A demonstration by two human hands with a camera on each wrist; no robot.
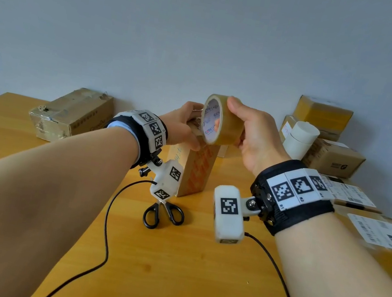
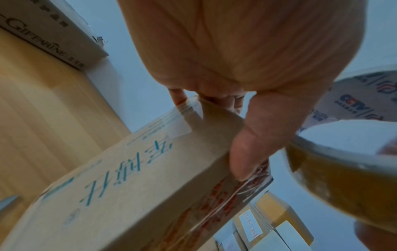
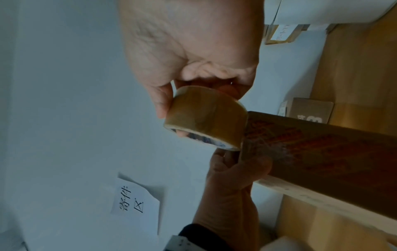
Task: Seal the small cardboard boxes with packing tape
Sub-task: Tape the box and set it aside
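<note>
Taping is just starting: at centre frame the tall narrow brown cardboard box point(image 1: 196, 169) stands on end on the yellow wooden table point(image 1: 172, 260), the left hand point(image 1: 183, 127) gripping its top, thumb pressed on the near face. The right hand point(image 1: 255, 137) grasps the brown packing tape roll point(image 1: 220, 120) at that top edge. Next, I judge, the tape must be drawn across the flaps, then cut with the black-handled scissors point(image 1: 164, 214) lying below

Tall cardboard box point(image 1: 197, 171) upright on end; brown tape roll point(image 1: 221, 120) at top.
</note>
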